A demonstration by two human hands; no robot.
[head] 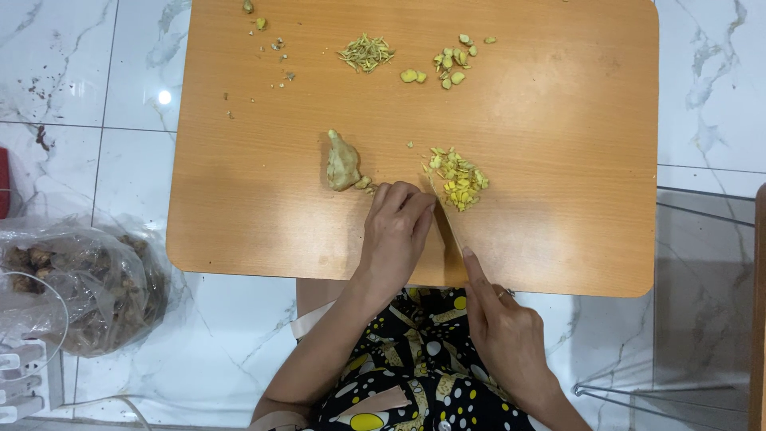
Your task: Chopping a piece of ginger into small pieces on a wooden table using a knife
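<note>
while the left hand (396, 231) lay curled, knuckles up, on the wooden board (558, 144), its bent fingertips pressed down on something hidden beneath them, and what that was could not be told. just left of that hand sat a knobbly piece of ginger (343, 163), with a small offcut touching its lower right edge. the right hand (504, 334) was clenched around the handle of a knife (444, 214), forefinger stretched along the spine, the thin blade running up against the left fingertips. right beside the blade, on its right, lay a heap of yellow chopped ginger (459, 177). near the far edge of the board were a small pile of fine shreds (365, 53) and a scatter of pale slices (451, 64), well apart from the hands. on the marble floor (710, 96) to the left stood a clear plastic bag (88, 287) of brown roots.
</note>
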